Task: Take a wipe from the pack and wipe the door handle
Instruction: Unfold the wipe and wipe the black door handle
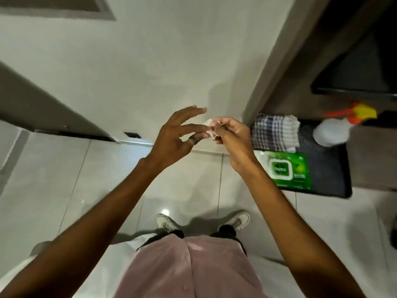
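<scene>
A small crumpled white wipe (211,128) is pinched in my right hand (231,136), held up in front of the white wall. My left hand (178,137) is right beside it with fingers spread, a dark ring on one finger, its fingertips touching or nearly touching the wipe. The green wipe pack (287,168) with a white flip lid lies on a black mat (330,179) on the floor, below and to the right of my right hand. No door handle shows in this view.
A folded checked cloth (276,131) and a white spray bottle (332,131) with an orange and yellow nozzle sit on the mat. A brown door frame (277,61) rises at right, a dark door edge (53,108) at left. My shoes (165,222) stand on pale floor tiles.
</scene>
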